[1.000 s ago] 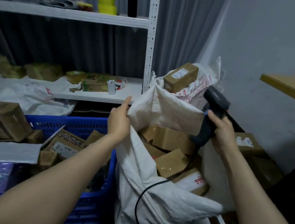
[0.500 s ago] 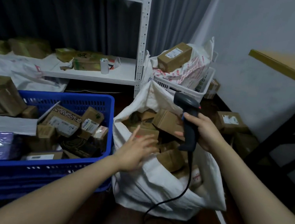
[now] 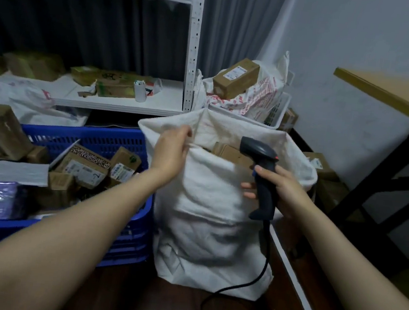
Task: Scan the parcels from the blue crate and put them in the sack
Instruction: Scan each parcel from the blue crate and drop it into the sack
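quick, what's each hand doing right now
Left hand: closed, pinching the rim of the sack.
Right hand: closed, gripping the handle of the scanner.

Only the person's two arms and hands show. The left forearm (image 3: pixel 76 219) is bare along all its visible length, from wrist to the lower edge of the view, and the left hand (image 3: pixel 170 151) is bare too. The right forearm (image 3: pixel 340 249) and right hand (image 3: pixel 285 187) are likewise uncovered. Both forearms look smooth and slim, narrowing toward the wrists. Anything worn higher up lies outside the view.
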